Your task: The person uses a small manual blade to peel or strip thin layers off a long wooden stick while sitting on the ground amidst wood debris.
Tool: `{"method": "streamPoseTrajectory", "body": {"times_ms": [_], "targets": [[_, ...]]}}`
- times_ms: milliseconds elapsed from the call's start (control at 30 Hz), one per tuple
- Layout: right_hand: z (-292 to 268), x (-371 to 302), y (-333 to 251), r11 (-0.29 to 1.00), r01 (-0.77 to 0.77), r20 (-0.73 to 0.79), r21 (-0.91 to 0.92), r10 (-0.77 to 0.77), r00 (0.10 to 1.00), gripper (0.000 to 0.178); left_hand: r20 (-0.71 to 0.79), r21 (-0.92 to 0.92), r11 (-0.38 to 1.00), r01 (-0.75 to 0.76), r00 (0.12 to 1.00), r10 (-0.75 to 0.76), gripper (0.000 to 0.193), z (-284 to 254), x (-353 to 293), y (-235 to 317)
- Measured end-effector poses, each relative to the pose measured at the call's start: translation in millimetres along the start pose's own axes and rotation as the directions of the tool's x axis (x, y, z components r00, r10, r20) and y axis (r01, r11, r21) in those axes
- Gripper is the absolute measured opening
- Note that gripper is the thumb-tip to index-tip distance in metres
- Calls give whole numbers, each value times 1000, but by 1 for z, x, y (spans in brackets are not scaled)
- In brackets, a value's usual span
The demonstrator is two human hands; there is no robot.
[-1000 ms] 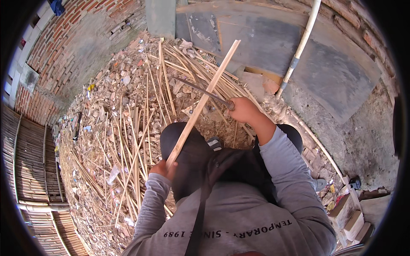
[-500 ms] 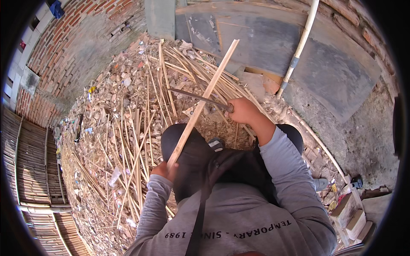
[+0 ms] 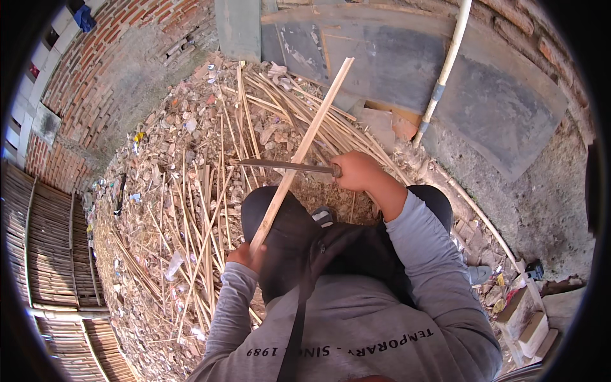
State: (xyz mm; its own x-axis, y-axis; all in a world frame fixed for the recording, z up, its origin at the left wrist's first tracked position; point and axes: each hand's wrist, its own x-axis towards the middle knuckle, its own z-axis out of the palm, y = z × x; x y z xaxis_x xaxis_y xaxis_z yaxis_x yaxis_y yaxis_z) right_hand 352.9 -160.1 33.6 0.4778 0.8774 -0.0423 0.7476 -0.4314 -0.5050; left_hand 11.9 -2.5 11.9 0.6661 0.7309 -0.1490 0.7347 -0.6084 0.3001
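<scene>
Pale strip of wood or bamboo (image 3: 310,134) slants up and away over the left knee (image 3: 258,207), far end raised. Left hand (image 3: 245,256): grip wrapped round its near end. Right hand (image 3: 356,172): grip closed on the handle of a long knife (image 3: 264,163), blade lying crosswise over the strip near mid-length, tip pointing left; whether the edge bites in, cannot tell. Loose thin strips (image 3: 208,254) scattered left of the knee; thicker bundle (image 3: 305,105) beyond the hands, all on rubble-strewn ground (image 3: 162,172). Farther out: grey panel (image 3: 394,51), pale pole (image 3: 452,57) in front, brick wall (image 3: 95,95) at left.
</scene>
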Motion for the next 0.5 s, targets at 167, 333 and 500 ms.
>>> {"method": "streamPoseTrajectory", "body": {"times_ms": [167,333,500], "targets": [[9,4,24,997,-44,-138,69,53,989,32,6,21,1000,2,1000,-2,58,2,2,0],[12,6,16,992,-29,-59,126,36,998,31,4,4,1000,7,1000,-7,58,2,1,-1],[14,4,9,995,9,0,97,-10,1000,25,2,9,1000,9,1000,-9,57,3,2,-2]]}}
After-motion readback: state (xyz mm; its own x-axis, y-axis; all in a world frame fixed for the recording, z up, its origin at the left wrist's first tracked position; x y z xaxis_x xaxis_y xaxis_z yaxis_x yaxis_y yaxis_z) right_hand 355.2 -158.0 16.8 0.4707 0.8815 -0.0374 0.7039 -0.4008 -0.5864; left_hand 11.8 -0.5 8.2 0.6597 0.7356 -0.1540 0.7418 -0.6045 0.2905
